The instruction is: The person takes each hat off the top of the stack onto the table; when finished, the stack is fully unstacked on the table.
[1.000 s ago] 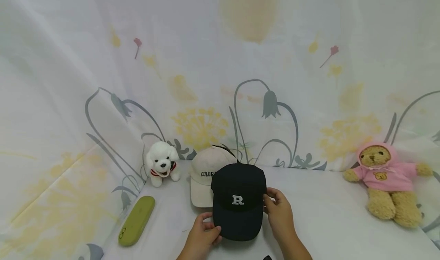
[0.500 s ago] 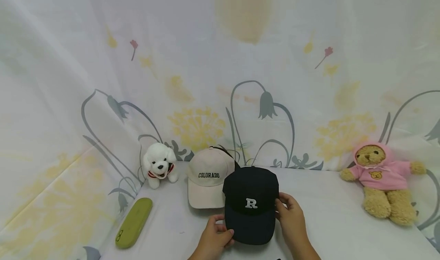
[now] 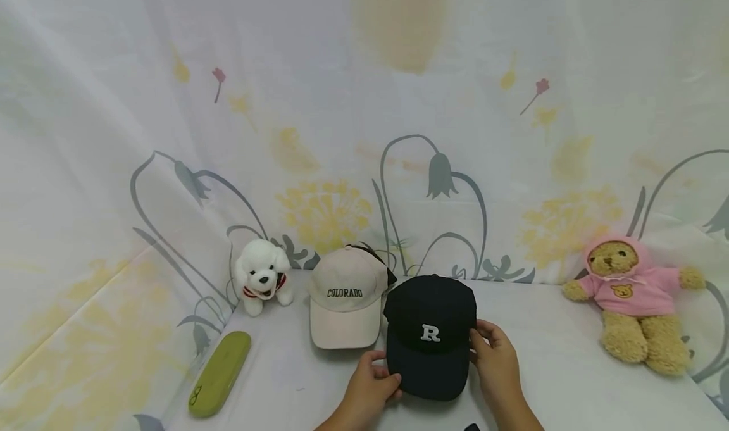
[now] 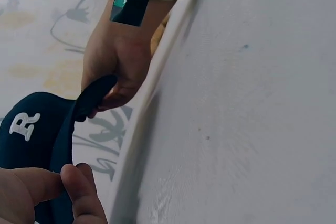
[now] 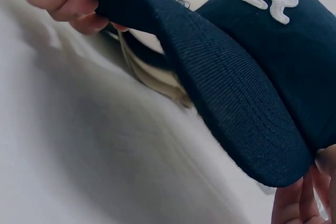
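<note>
Both hands hold a dark navy baseball cap (image 3: 427, 371) with a white letter R, its brim toward the person. My left hand (image 3: 371, 383) pinches the left edge of the brim between thumb and fingers. On the other side, my right hand (image 3: 497, 358) grips the cap where the brim meets the crown. The right wrist view shows the brim (image 5: 226, 93) raised over the white surface. Just left of the navy cap stands a beige cap (image 3: 344, 326) lettered COLORADO, with a dark strap showing behind its crown.
A white toy dog (image 3: 262, 269) sits at the back left, with a green glasses case (image 3: 220, 374) in front of it. At the far right a teddy bear (image 3: 635, 298) in a pink hoodie leans by the patterned cloth backdrop (image 3: 364, 114). A small dark object (image 3: 471, 427) shows at the bottom edge.
Both hands have carried the navy cap to the right, out from in front of the beige cap, whose lettering now shows in full. The head view has shifted slightly.
</note>
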Motion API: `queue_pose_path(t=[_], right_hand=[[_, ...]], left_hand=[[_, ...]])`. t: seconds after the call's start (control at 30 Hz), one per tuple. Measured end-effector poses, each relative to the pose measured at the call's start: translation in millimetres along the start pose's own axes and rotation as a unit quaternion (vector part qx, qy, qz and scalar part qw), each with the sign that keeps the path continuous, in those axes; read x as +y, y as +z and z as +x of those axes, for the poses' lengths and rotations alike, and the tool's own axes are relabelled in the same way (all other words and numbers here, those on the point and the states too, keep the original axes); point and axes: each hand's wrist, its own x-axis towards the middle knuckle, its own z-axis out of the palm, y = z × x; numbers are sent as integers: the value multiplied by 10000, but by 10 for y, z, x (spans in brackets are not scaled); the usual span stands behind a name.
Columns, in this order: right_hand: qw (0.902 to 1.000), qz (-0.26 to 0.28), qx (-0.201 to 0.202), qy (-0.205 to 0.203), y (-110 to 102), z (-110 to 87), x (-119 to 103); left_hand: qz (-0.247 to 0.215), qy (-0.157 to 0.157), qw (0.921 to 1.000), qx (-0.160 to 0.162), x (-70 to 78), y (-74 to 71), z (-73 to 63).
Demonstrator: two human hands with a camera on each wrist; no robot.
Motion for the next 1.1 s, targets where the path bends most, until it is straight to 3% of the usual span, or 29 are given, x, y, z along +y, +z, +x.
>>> queue_pose_path(t=[0.23,0.53,0.8,1.1], right_hand=[[9998,-212,8,-27,-36,107,28],[9994,-270,44,-200,-61,442,42],[9994,-211,-3,-270,-76,627,88],[9961,-741,149,-461,-65,772,51]], left_hand=[[-333,-24,9994,30,-3,101,82],[-452,316,9981,289,34,340,292],[-292,602,9955,668,-22,429,439],[-97,765,9905,1138,29,512,570]])
